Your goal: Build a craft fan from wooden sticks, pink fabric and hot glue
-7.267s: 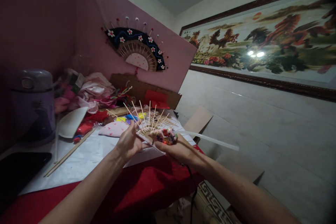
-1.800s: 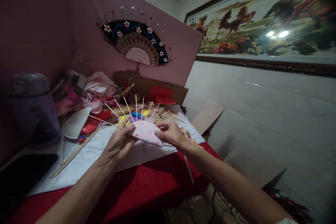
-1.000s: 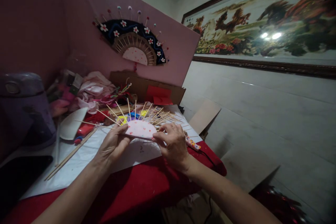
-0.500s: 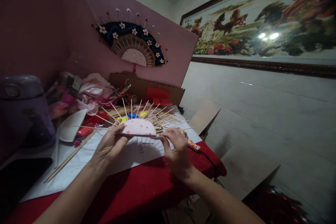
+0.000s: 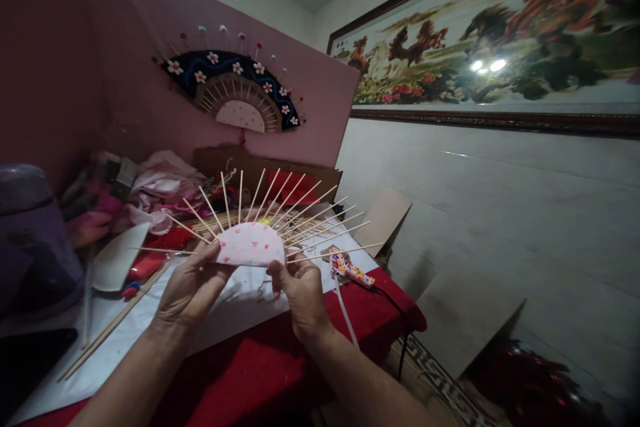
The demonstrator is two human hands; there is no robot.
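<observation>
Between my hands is a fan frame: a pale pink, red-spotted half-round base (image 5: 253, 244) with thin wooden sticks (image 5: 241, 197) spreading out from its curved edge. My left hand (image 5: 193, 283) grips the base's left corner, thumb on the front. My right hand (image 5: 300, 287) pinches the right corner, its thumb near the lower edge and its fingers partly hidden behind. The frame is held above the table, tilted with its front toward me. To the right of it lies a glue gun with a colourful patterned body (image 5: 350, 269), a clear glue stick trailing from it.
A finished dark fan with white flowers (image 5: 237, 69) hangs on the pink panel. Loose sticks (image 5: 117, 320), a white bowl-like piece (image 5: 120, 259), pink cloth (image 5: 160, 177) and a purple container (image 5: 35, 240) crowd the left side. The glue gun's black cord (image 5: 400, 307) drops over the red-covered edge.
The fan frame has tipped up, so more of its spotted front and sticks show. My right hand has shifted left and regripped the right corner. The view has turned slightly right.
</observation>
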